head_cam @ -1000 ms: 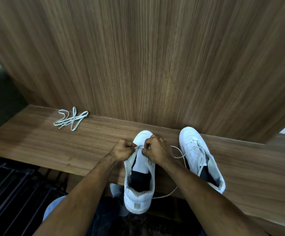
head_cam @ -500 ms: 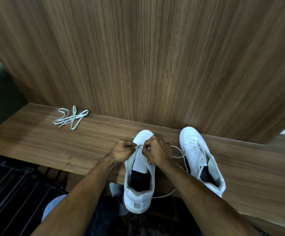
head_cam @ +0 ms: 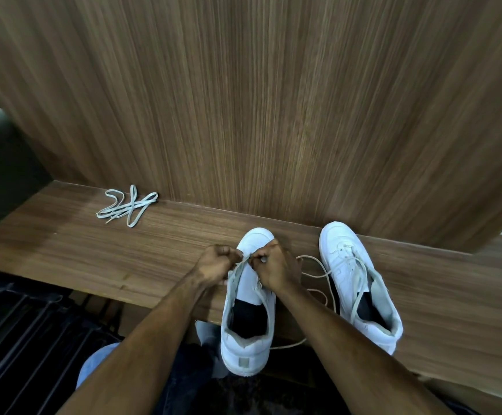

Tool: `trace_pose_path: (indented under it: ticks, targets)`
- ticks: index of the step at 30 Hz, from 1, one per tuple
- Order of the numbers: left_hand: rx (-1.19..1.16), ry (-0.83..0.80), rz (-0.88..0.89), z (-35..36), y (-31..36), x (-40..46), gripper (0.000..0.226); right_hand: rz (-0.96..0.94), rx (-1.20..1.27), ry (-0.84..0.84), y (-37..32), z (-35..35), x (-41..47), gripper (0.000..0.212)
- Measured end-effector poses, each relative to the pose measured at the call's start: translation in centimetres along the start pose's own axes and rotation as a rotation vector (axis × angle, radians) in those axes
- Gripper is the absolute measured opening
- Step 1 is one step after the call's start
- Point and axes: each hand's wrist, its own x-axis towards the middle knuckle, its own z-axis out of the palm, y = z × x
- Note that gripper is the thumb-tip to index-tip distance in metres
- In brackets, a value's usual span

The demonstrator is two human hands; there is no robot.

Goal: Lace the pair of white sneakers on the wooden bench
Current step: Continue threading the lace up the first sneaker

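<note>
Both hands [head_cam: 218,263] [head_cam: 275,269] pinch lace [head_cam: 314,275] over unlaced white sneaker [head_cam: 248,317], tongue exposed.

Both forearms are bare from the bottom edge of the view up to the wrists; no sleeve, watch, ring or band shows on either. The left hand [head_cam: 218,263] and right hand [head_cam: 275,269] are bare too, without gloves. Low in the view, between the arms, the lap is covered in dark cloth with a faint pattern. A patch of light blue denim [head_cam: 94,365] shows beside the left forearm.
</note>
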Motion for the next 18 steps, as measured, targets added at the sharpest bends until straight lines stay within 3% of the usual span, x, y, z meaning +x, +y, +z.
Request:
trace_pose_path:
  ticks: [8,12,18]
  targets:
    - [0.288,0.150,0.063,0.3,0.5,1.7,0.021,-0.005,0.052,-0.044,0.7,-0.5,-0.2,0.019]
    - [-0.159,0.251,0.032,-0.9,3.0,1.3,0.027,-0.062,0.016,-0.116,1.3,-0.9,-0.8,0.032]
    - [-0.767,0.451,0.147,-5.9,8.2,1.2,0.022,-0.077,0.084,-0.195,1.5,-1.6,-0.8,0.041]
